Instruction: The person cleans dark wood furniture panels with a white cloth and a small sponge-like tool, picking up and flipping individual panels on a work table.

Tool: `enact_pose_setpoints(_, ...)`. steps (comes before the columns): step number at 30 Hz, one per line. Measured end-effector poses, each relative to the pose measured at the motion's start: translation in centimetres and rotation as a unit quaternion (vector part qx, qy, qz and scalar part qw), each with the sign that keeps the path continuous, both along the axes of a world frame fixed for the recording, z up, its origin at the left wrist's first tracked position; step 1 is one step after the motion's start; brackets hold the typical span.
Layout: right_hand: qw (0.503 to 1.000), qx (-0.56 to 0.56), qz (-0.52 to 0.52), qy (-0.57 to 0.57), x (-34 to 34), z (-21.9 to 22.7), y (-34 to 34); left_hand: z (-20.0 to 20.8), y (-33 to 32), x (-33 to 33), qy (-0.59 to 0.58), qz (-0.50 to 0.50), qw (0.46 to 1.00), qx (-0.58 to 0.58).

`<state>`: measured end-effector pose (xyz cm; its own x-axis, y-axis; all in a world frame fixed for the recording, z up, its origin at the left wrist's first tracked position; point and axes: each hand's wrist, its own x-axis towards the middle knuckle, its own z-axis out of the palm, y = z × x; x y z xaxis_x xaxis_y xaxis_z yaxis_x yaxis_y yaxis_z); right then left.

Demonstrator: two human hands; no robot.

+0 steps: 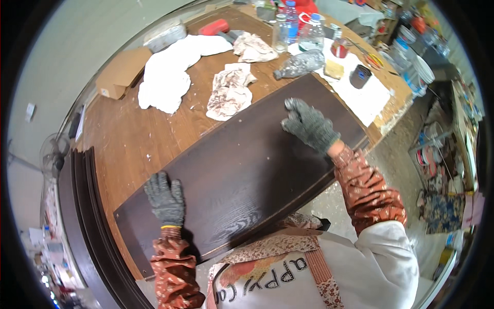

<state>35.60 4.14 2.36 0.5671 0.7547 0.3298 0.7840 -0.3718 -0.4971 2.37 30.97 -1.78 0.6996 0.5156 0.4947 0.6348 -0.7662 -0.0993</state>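
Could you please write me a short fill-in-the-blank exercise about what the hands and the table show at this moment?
1. Both hands wear grey knitted ____.
2. The left hand lies flat on a long dark ____ board.
3. The right hand presses a small grey wad onto the board's ____ end.
4. Beyond the board, stained rags lie on the ____ table.

Missing words: gloves; wooden; far; wooden
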Motion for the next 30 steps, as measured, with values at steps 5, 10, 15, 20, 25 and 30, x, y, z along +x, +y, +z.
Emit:
enact_pose_setpoints(5,0.997,0.054,0.056,-0.01,2.6,1.7,10.2,2.7,-8.8,2.8,-0.069,-0.067,0.993,-0.062)
enact_pose_setpoints(10,0.997,-0.042,0.064,-0.031,5.3,-3.2,17.7,1.1,-10.5,1.6,-0.06,-0.062,0.989,-0.119)
enact_pose_setpoints(15,0.937,0.181,0.294,0.06,3.5,0.9,17.1,1.1,-11.3,2.3,-0.544,-0.114,0.627,-0.545)
enact_pose_setpoints(20,0.874,0.045,0.472,0.101,-1.7,5.5,8.0,6.5,-12.2,9.3,-0.349,-0.113,0.863,-0.348)
enact_pose_setpoints(25,0.986,0.052,0.131,-0.087,10.2,4.2,0.5,4.6,-11.8,13.0,0.016,-0.26,0.958,-0.122)
enact_pose_setpoints(30,0.953,-0.176,-0.183,-0.168,24.3,-0.6,-5.0,6.8,-14.9,19.7,0.081,-0.326,0.925,-0.175)
